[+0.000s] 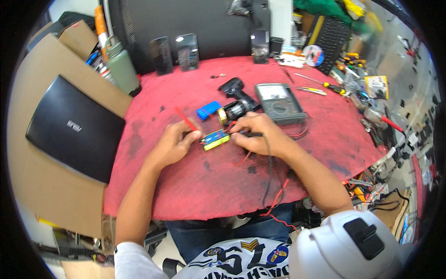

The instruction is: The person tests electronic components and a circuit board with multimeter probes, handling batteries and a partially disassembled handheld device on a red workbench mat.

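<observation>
My left hand (178, 142) is closed on a red multimeter probe (186, 119), which tilts up and to the left. Between my hands lies a small battery pack (216, 140), yellow-green along its near side and blue on top. My right hand (258, 131) pinches a black multimeter probe (251, 134) close to the pack's right end, by some red wires. I cannot tell whether the probe tips touch the pack. Just beyond sit a motor unit (236, 110) with a gold-coloured end, a blue block (208, 110) and a black pistol-shaped handle (235, 89). An analog multimeter (280, 103) lies right of them.
Red cloth (186, 195) covers the table. A dark laptop (76, 128) and a green bottle (121, 67) stand left. Phones (187, 52) lean at the back. A screwdriver (332, 87) and a cutter knife (311, 90) lie right, near clutter. Probe leads (269, 176) hang over the front edge.
</observation>
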`<state>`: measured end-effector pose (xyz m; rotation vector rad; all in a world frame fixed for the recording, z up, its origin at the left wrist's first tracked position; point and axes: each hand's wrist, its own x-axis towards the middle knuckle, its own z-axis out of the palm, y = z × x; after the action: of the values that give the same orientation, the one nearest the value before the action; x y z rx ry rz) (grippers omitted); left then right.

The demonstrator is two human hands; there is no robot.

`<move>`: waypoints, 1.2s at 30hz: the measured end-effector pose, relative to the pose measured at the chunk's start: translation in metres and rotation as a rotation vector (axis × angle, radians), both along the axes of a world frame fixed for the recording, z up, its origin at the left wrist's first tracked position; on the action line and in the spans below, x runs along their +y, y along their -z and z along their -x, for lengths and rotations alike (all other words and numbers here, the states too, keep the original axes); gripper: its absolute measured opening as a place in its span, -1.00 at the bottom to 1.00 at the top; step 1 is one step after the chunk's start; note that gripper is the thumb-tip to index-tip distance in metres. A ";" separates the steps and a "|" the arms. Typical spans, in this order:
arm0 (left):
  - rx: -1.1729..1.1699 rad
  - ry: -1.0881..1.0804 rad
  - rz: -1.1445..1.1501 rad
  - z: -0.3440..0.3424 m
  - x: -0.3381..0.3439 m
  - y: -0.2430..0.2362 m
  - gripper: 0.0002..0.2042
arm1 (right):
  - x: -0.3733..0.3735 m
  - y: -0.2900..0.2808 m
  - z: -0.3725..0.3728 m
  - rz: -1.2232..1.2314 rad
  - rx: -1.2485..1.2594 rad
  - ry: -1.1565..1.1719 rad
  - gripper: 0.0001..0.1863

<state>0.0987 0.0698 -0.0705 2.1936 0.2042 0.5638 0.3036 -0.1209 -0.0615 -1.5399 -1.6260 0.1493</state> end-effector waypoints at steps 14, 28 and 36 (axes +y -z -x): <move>0.062 0.023 0.242 -0.006 -0.007 -0.002 -0.77 | -0.001 -0.005 0.039 -0.036 0.261 -0.089 -0.81; 0.074 -0.027 0.222 -0.022 -0.014 0.000 -0.84 | 0.007 0.013 0.051 -0.040 0.081 -0.077 -0.85; 0.074 -0.032 0.211 -0.026 -0.016 0.002 -0.79 | 0.006 0.019 0.062 -0.189 -0.120 -0.051 -0.83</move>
<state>0.1250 0.0542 -0.0726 2.0106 0.3235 0.4577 0.2420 -0.1151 -0.0808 -1.3859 -1.7219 -0.0691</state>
